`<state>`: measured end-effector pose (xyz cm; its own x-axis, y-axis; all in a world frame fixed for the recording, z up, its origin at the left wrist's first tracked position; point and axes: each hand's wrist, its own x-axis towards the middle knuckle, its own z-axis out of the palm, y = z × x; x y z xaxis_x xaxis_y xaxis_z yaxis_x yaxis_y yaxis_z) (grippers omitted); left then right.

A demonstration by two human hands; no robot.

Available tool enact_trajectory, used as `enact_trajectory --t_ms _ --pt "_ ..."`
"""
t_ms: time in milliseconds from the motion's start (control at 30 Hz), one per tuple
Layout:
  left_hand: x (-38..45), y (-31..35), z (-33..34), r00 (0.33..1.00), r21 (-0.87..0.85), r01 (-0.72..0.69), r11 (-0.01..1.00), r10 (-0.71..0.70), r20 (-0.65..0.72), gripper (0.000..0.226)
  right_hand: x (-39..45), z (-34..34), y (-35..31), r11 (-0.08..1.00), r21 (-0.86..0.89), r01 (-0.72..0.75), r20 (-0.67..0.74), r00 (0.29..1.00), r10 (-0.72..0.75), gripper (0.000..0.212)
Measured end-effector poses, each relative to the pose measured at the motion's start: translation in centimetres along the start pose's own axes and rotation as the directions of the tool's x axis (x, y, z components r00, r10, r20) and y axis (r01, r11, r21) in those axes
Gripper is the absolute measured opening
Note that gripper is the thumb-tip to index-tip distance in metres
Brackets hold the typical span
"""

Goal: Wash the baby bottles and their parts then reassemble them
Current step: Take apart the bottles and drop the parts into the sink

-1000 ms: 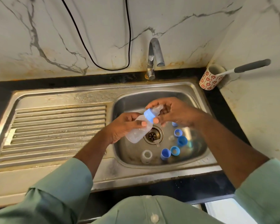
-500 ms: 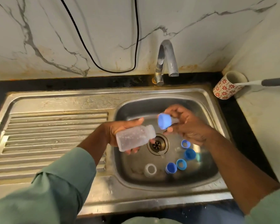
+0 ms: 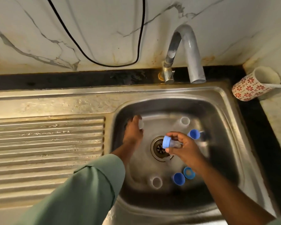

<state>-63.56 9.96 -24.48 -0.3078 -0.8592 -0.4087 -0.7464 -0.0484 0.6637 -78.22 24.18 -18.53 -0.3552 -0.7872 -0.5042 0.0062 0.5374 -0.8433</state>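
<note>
Head view, near to far. My left sleeve (image 3: 81, 190) crosses the sink (image 3: 224, 101) rim, and my left hand (image 3: 133, 132) reaches to the basin's far left wall, fingers curled round a clear bottle (image 3: 141, 124) that is mostly hidden. My right hand (image 3: 185, 148) hovers over the drain (image 3: 159, 148), thumb and fingers pinching a blue ring (image 3: 166, 142) with a clear teat (image 3: 177, 144) seated in it. On the basin floor nearest me I see a clear, round part (image 3: 156, 182), a blue cap (image 3: 178, 178) and a blue collar (image 3: 189, 172) touching it. Farther back lie a second blue cap (image 3: 194, 134) and a second clear bottle (image 3: 182, 122), blurred. The sink is scuffed steel with a ribbed drainer (image 3: 47, 143). Beyond it stand a curved metal tap (image 3: 190, 51) and, on the black tabletop (image 3: 71, 79), a flower-patterned cup (image 3: 251, 86).
</note>
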Motion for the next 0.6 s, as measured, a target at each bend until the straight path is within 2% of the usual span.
enact_trajectory --t_ms 67,167,333,400,467,500,533,567,600 --pt "0.1 -0.7 0.4 0.998 -0.021 0.06 0.998 -0.061 -0.014 0.046 -0.1 0.1 0.6 0.999 -0.046 -0.004 0.007 1.0 0.005 0.051" --pt "0.6 -1.0 0.7 0.996 0.036 0.091 0.995 -0.091 -0.003 0.052 -0.1 0.0 0.9 0.997 -0.081 -0.017 -0.019 1.0 0.015 0.051" --pt "-0.1 -0.1 -0.4 0.992 0.102 0.122 0.987 -0.124 0.02 0.079 -0.4 -0.2 0.1 1.0 -0.028 -0.008 -0.041 0.999 0.006 0.051" --pt "-1.9 1.1 -1.7 0.995 0.121 0.096 0.988 -0.093 -0.033 0.08 -0.8 -0.2 -0.3 1.0 -0.027 0.003 -0.04 0.999 -0.004 0.05" --pt "-4.5 2.0 -2.8 0.991 0.148 0.02 0.989 0.0 -0.133 0.068 -1.3 -0.1 -0.6 1.0 -0.026 0.015 -0.034 0.999 -0.016 0.049" --pt "-6.0 2.4 -3.2 0.985 0.124 -0.008 0.992 0.029 -0.169 0.059 -1.8 0.0 -0.8 0.999 -0.027 0.026 -0.035 0.999 -0.027 0.049" --pt "-7.5 2.6 -3.6 0.987 0.025 -0.004 1.0 0.008 -0.159 0.049 -2.2 0.1 -1.0 0.999 -0.022 0.039 -0.038 0.998 -0.04 0.048" --pt "-9.1 3.0 -4.0 0.995 -0.168 0.059 0.984 -0.071 -0.069 0.042 -2.8 0.3 -1.1 0.998 -0.005 0.056 -0.035 0.998 -0.056 0.047" --pt "-10.6 3.4 -4.4 0.982 -0.398 0.186 0.898 -0.154 0.111 0.04 -3.4 0.4 -1.3 0.997 0.016 0.075 -0.025 0.997 -0.075 0.047"
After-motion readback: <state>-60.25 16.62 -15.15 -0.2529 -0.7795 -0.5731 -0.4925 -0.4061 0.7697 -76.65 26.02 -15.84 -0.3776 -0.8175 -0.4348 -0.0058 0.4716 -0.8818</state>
